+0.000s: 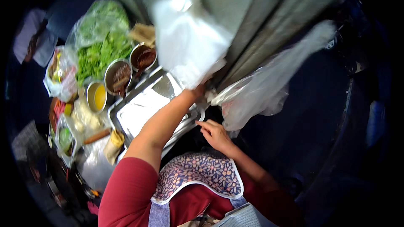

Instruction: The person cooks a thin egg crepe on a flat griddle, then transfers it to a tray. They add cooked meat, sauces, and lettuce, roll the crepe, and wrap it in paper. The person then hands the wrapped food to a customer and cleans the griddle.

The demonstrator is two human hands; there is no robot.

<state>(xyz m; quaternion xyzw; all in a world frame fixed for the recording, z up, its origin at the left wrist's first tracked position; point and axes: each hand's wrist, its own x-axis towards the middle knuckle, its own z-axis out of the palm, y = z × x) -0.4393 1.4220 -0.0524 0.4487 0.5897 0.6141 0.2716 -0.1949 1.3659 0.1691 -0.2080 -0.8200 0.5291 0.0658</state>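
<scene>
My left arm reaches across a metal tray [112, 118], and my left hand [199, 89] goes in under hanging white plastic bags [185, 38]. Its fingers are hidden there, so I cannot tell what they grip. Close to the tray's right corner is my right hand [216, 136], its index finger stretched out and no object visible in it. A long, clear plastic bag [261, 86] hangs just beyond that hand. A flat metal scraper-like blade [164, 87] lies in the tray beside my left forearm.
Left of the tray stand metal pots with dark red sauce [145, 59], brown sauce [121, 75] and yellow liquid [100, 96]. Leafy greens [99, 56] in plastic lie behind them. A wooden rolling pin [97, 136] and dough balls [86, 115] are nearer. A grey metal panel [235, 0] borders the back.
</scene>
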